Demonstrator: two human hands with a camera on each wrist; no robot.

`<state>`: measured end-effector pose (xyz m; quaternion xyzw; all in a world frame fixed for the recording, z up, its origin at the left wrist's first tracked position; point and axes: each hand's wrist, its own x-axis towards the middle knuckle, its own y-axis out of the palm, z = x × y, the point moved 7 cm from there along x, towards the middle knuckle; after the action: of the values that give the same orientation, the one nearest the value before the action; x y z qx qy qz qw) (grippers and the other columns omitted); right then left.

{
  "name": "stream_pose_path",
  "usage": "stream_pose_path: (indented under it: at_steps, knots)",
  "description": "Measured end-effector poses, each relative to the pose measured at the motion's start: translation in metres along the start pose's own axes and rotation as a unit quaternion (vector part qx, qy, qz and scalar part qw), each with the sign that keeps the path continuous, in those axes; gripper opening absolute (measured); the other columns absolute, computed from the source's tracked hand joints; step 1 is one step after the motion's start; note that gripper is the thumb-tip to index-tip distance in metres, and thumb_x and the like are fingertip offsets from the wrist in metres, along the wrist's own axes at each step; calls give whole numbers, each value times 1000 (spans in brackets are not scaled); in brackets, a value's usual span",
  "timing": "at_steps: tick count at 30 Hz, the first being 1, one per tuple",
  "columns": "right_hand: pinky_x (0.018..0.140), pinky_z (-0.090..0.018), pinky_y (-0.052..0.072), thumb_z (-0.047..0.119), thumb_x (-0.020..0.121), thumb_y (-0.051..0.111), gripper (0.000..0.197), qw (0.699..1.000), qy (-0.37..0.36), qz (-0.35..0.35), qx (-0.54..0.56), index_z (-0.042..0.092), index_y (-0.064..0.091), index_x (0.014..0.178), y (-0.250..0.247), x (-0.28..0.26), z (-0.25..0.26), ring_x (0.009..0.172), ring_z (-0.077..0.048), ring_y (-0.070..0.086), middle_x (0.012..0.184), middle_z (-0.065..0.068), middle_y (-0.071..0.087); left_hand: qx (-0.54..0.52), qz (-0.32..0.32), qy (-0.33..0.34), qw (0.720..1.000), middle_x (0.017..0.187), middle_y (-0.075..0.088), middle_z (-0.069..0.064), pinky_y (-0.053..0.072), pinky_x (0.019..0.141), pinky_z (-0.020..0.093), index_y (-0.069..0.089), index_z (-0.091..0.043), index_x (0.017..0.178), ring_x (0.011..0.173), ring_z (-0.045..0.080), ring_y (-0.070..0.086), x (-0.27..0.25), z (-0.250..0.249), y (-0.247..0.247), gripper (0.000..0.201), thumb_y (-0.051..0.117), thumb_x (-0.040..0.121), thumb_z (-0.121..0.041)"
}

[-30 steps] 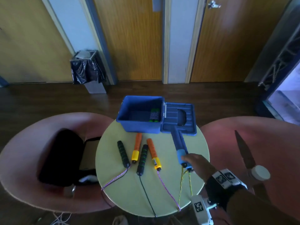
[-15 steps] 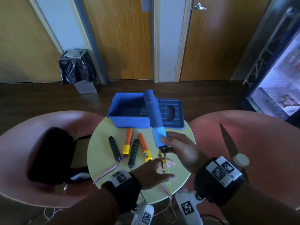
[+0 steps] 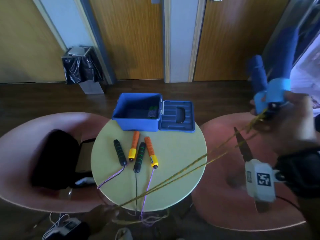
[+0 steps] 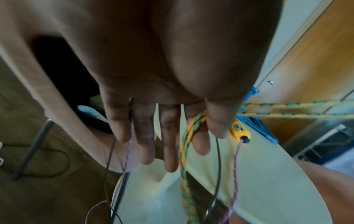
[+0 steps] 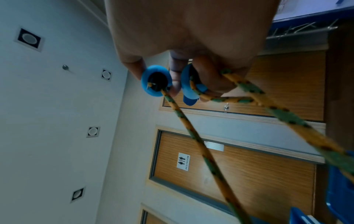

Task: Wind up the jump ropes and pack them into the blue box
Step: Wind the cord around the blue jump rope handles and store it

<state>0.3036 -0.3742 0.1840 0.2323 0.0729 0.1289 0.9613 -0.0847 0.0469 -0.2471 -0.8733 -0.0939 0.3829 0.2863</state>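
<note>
- The right hand is raised off the table's 3 o'clock edge, fingers curled round the two blue handles, which point up and away.
- The yellow-green rope runs in two strands from those handles down across the round table toward its 6 o'clock rim.
- The left hand hangs below that rim with fingers spread and pointing down; the yellow-green rope passes between thumb and forefinger, whether pinched I cannot tell.
- The blue box stands open at the table's 12 o'clock edge, lid flat at its 3 o'clock side.
- Two black handles and two orange handles lie mid-table; bare top shows from 3 to 5 o'clock.
- Pink chairs close in at 9 and 3 o'clock.
- The head view barely shows the left hand, and the rope ends tangle on the dark floor. Something dark green sits in the box, too dim to name.
</note>
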Motion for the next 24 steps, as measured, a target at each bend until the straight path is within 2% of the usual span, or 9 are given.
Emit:
stream_pose_path:
  at_steps: [2,4,6,8,10,14,17,21,24]
  knots:
    - [44,-18,19,36,93,30,32,1000,21,-3,-20,19,56,97,-2,2,-12,60,-10,51,78,0,60,-16,-31,-24,999,82,75,-6,46,70,14,78,-30,88,86,21,70,-59,-38,-35,18,68,90,-45]
    - [42,-18,19,33,93,32,30,999,41,8,-30,18,57,98,4,2,-31,58,-10,47,74,1,61,8,-85,-15,996,58,68,-9,41,63,10,73,-38,61,68,12,61,-118,-123,-69,39,68,92,-14]
    - [41,-17,24,34,88,40,29,997,64,18,-46,16,59,102,16,1,-53,59,-11,48,75,1,63,-31,-159,10,987,57,67,-12,46,70,21,68,-52,56,65,9,57,-146,-159,-91,44,71,89,-24]
    - [41,-21,32,33,88,45,38,992,102,36,-67,8,59,114,34,-3,-75,61,-13,53,77,-1,66,-72,-174,90,978,77,69,-14,48,79,34,66,-58,76,74,9,61,-169,-199,-101,4,65,80,-59]
    - [41,-27,41,34,79,55,56,984,129,86,-84,2,55,124,60,-11,-92,57,-16,59,85,-9,65,-84,-154,142,974,77,68,-7,49,76,35,67,-41,80,72,8,62,-179,-234,-106,37,53,77,-75]
    - [62,-34,52,48,38,89,86,957,159,238,-42,5,63,109,128,-37,-116,70,-23,62,94,-15,63,-97,-173,195,961,59,57,-12,42,61,25,65,-25,75,56,1,53,-186,-305,-120,33,53,85,-54]
    - [70,-38,48,48,48,84,58,925,178,334,46,8,73,88,174,-58,-127,78,-30,54,89,-18,63,-89,-178,205,958,52,53,-16,34,58,26,65,-17,74,51,0,46,-181,-340,-123,33,53,99,-36]
    - [78,-49,38,47,55,78,51,868,237,434,49,7,69,85,201,-80,-146,68,-27,46,88,-22,58,-123,-162,220,954,62,64,1,38,62,26,70,-16,80,51,3,48,-177,-362,-128,37,51,99,-41]
    - [67,-40,43,48,58,75,51,852,260,452,49,4,65,82,200,-83,-152,69,-28,44,93,-25,55,-122,-132,241,954,66,61,-5,37,65,25,75,-28,83,57,4,49,-176,-359,-128,33,49,96,-44]
